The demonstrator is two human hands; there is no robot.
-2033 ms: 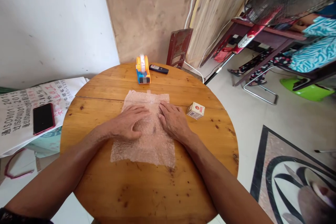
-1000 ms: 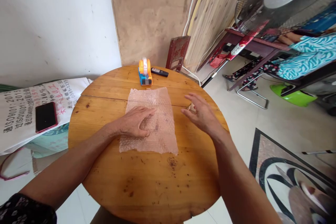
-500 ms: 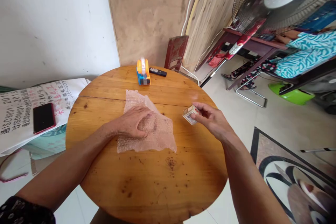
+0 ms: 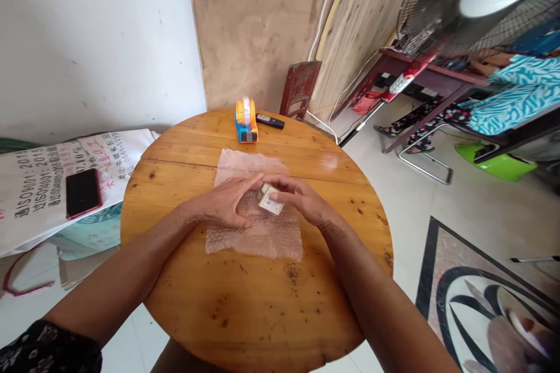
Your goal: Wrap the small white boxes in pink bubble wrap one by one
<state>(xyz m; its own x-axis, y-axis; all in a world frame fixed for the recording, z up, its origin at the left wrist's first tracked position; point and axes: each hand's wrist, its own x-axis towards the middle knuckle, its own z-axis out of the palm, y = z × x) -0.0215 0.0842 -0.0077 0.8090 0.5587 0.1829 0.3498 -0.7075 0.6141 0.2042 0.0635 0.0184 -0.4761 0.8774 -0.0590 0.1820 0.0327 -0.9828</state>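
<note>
A sheet of bubble wrap [image 4: 258, 239] lies flat on the round wooden table [image 4: 262, 303]. Over its middle, my right hand [image 4: 301, 198] grips a small pale box [image 4: 270, 199] between thumb and fingers, and the box is tilted. My left hand [image 4: 227, 201] is on the left part of the wrap, thumb and fingers spread apart, its fingertips close to the box. Whether those fingertips touch the box I cannot tell.
At the table's far edge stand an orange and blue tape dispenser [image 4: 246, 122] and a black remote-like object [image 4: 270, 121]. A phone [image 4: 83, 192] lies on printed sacking at left. A standing fan [image 4: 481, 6] and a seated person [image 4: 516, 93] are at right.
My right hand has carried the small box left, from beside the bubble wrap to above its middle. The wrap's far right corner now lies flatter. The view has shifted slightly.
</note>
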